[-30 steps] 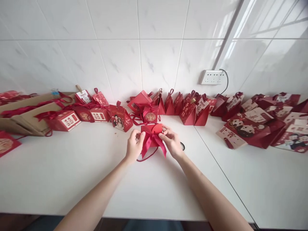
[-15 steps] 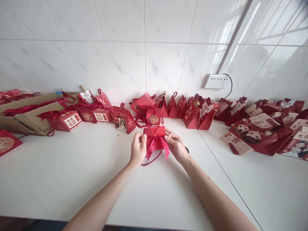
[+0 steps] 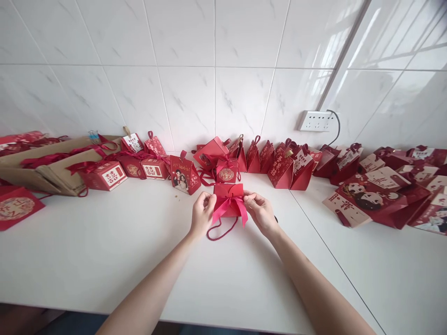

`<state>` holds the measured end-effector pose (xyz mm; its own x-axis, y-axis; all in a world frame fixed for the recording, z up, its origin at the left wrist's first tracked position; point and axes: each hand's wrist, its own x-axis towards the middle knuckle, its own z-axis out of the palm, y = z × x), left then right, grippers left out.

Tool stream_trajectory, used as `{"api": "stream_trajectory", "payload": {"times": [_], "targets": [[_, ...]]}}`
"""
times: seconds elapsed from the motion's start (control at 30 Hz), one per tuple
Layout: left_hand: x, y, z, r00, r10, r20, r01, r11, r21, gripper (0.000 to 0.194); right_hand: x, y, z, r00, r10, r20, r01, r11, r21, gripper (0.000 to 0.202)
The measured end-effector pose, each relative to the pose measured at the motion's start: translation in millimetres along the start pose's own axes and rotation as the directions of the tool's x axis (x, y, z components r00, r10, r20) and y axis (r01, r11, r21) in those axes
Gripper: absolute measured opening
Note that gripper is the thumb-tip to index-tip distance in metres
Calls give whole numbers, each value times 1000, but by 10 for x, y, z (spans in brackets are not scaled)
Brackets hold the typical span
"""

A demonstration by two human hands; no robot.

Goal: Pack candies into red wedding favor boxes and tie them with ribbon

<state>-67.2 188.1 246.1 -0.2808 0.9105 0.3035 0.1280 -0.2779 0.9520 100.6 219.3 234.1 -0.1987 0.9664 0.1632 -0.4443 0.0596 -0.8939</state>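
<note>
A small red gift box (image 3: 228, 189) stands on the white table in front of me, with a pink-red satin ribbon bow (image 3: 231, 200) across its front. A twisted dark red cord handle (image 3: 223, 238) loops out onto the table below it. My left hand (image 3: 203, 213) is closed at the box's left edge, thumb in front and fingers curled. At the right edge my right hand (image 3: 261, 213) pinches with thumb and fingertips. Whether the fingertips also grip the bow's loops is hard to tell. Just behind stands another ribboned red box (image 3: 226, 172).
Red wedding favor boxes line the tiled wall: a couple-print box (image 3: 184, 176), double-happiness boxes (image 3: 111, 176), pointed boxes (image 3: 281, 166) and a pile (image 3: 375, 195) at right. An open cardboard carton (image 3: 57, 174) sits left. A power strip (image 3: 316, 121) hangs on the wall.
The view has shifted slightly, so everything sits a little further right and lower. Both hands stay at the box's edges; the right fingers sit slightly further out, and more of the cord handle shows.
</note>
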Motion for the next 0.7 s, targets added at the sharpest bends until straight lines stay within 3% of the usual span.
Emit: {"api": "stream_trajectory", "payload": {"times": [0.17,0.3,0.37,0.47,0.57,0.7], "targets": [[2,-8,-21,999,30,37,-30,1000,4,32,3,34,23,1000,-4,-8,4,1000,13,31],[19,-27,-8,1000,12,-19,-12,1000,-11,26,-20,27,58,1000,-7,-6,7,1000,22,31],[18,-18,6,999,-30,-29,29,999,-13,35,-38,11,77,1000,-17,-7,17,1000,7,31],[2,1,23,996,-61,65,61,998,7,52,-67,-13,102,999,-35,-4,35,999,8,31],[-13,-7,32,980,-22,198,25,1000,-11,54,-84,-28,113,999,-44,-14,44,999,11,31],[-3,-80,44,978,44,205,-36,999,-39,57,-72,-30,109,999,-44,-18,44,999,5,30]]}}
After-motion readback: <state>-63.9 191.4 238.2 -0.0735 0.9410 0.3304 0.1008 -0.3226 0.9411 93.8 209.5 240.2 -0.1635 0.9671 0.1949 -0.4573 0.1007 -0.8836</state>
